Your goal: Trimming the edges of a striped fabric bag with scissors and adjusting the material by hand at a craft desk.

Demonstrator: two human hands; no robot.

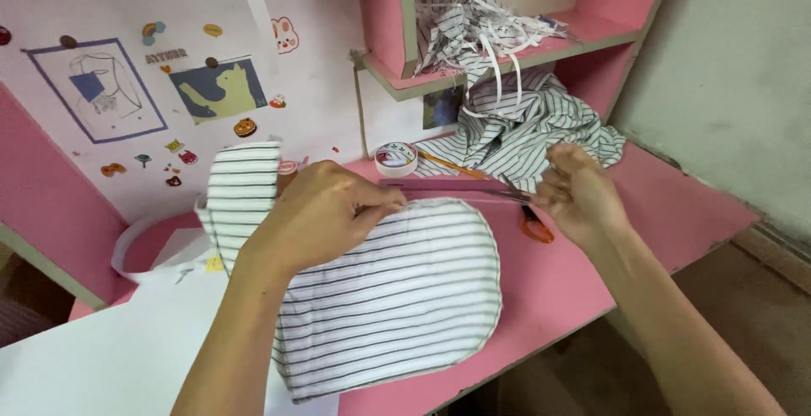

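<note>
A white piece of cloth with dark stripes (pixel 397 298), cut to a rounded shape, lies on the pink desk (pixel 667 205). My left hand (pixel 317 213) pinches its upper edge. A thin strip (pixel 456 186) runs taut from those fingers to my right hand (pixel 579 196), which grips the strip's other end. Orange-handled scissors (pixel 534 226) lie on the desk just under my right hand. A second striped piece (pixel 241 188) stands up behind my left hand.
A heap of striped fabric (pixel 532 129) sits at the back under a pink shelf (pixel 507 57) holding shredded paper strips (pixel 473 19). A roll of tape (pixel 395 158) and a pencil (pixel 452 165) lie near it. White paper (pixel 110 348) covers the desk's left side. Stickers dot the wall.
</note>
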